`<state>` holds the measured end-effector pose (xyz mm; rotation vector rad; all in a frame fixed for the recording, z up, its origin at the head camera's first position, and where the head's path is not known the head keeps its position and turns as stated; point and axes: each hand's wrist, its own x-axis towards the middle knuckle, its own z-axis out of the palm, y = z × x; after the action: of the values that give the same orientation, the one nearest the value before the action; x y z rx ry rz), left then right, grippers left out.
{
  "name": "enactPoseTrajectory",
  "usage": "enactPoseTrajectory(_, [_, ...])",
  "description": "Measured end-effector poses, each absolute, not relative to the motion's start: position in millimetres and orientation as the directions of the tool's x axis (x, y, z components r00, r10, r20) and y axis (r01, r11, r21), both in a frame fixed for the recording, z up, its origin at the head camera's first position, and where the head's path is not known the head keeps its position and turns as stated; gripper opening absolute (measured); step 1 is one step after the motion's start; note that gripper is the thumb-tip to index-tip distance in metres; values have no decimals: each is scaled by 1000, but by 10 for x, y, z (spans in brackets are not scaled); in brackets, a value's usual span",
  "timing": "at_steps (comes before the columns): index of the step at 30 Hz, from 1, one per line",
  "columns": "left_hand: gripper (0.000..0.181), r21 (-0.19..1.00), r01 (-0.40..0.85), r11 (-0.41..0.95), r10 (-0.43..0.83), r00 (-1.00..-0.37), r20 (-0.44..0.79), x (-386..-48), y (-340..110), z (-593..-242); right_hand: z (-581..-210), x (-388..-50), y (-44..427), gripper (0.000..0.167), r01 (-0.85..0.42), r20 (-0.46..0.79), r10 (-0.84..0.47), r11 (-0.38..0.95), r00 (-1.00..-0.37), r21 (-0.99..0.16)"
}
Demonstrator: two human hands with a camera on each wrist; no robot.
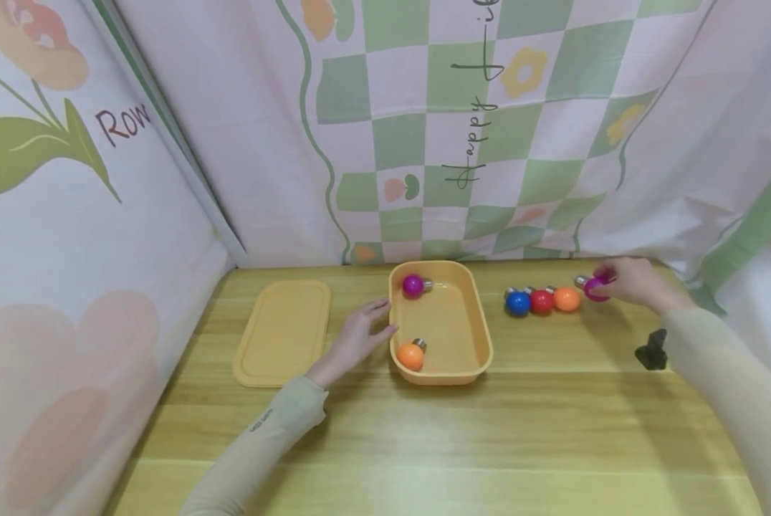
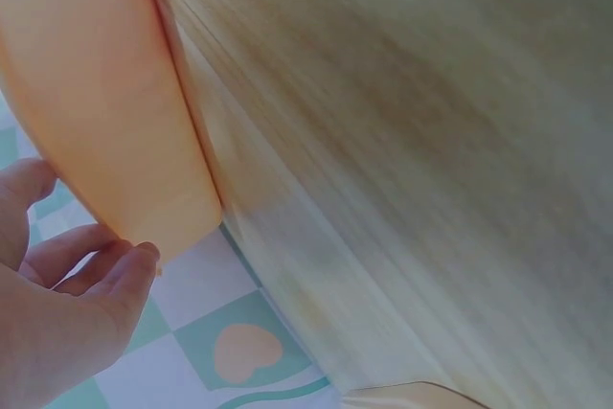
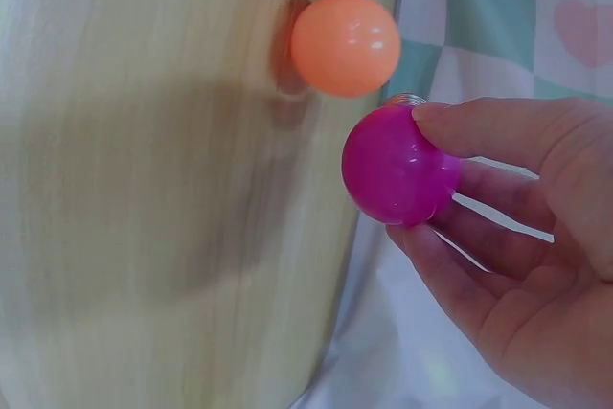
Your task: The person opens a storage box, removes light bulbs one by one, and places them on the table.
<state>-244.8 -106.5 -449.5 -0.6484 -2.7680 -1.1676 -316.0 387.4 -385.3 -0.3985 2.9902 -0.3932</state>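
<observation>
Right hand (image 1: 630,282): fingers pinch a purple bulb (image 3: 388,168) by its globe, just beside the orange bulb (image 1: 567,299) ending the row of bulbs (image 1: 542,302). Left hand (image 1: 353,338): fingers parted, loosely bent, at the left side of the box (image 1: 446,315). Risk (judged): smooth globe may slip if pinch slackens; a low leftward sweep could scatter the row.

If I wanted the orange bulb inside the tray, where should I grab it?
I'd take the orange bulb around its rounded end, from above and slightly from the middle of the tray. It lies in the near left corner, so walls probably crowd fingers there, while its narrower metal base points away from that corner.
</observation>
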Motion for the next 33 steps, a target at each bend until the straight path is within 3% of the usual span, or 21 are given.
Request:
enactPoseTrajectory(8, [53, 666, 401, 629, 356, -910, 212, -2446, -1068, -4492, -3914, -3158, 3939, 50, -184, -151, -233, 941, -961, -285])
enactPoseTrajectory(17, [52, 673, 400, 622, 355, -910, 213, -2445, -1063, -4490, -4026, -3181, 3975, 45, -191, -154, -253, 924, -955, -333])
enactPoseTrajectory(33, [52, 671, 404, 622, 357, -909, 216, -2449, -1074, -4480, -4042, -3180, 3922, 49, -181, -190, -249, 931, -950, -316])
